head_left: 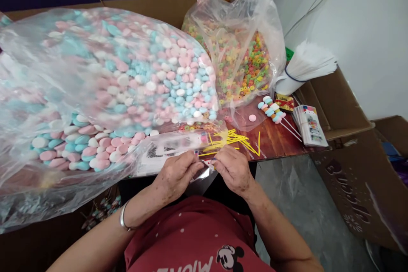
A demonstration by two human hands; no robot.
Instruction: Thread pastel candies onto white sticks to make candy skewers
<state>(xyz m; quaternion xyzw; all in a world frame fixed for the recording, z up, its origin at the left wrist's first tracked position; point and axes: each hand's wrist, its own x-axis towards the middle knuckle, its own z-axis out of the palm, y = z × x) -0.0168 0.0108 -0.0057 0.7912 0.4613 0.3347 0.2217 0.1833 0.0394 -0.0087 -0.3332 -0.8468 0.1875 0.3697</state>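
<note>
Both my left hand [178, 174] and right hand [234, 172] are pinching a plastic packet [204, 172] between fingers, beside the table [280, 141]; I'm judging it light, limp, slippery, gripping best at opposite upper edges.

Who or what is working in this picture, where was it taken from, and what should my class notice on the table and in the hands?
There is no robot here: a person works with two bare hands. The single picture comes from a camera worn on the head, looking forward and down.

On the reddish wooden table sit a big clear bag of pink, blue and white sweets and a bag of small colourful rings. Nearer the hands are yellow strips; to the right are sweets threaded on white sticks.

The left hand and right hand pinch a small shiny plastic packet between them, partly hidden by the fingers.
</note>
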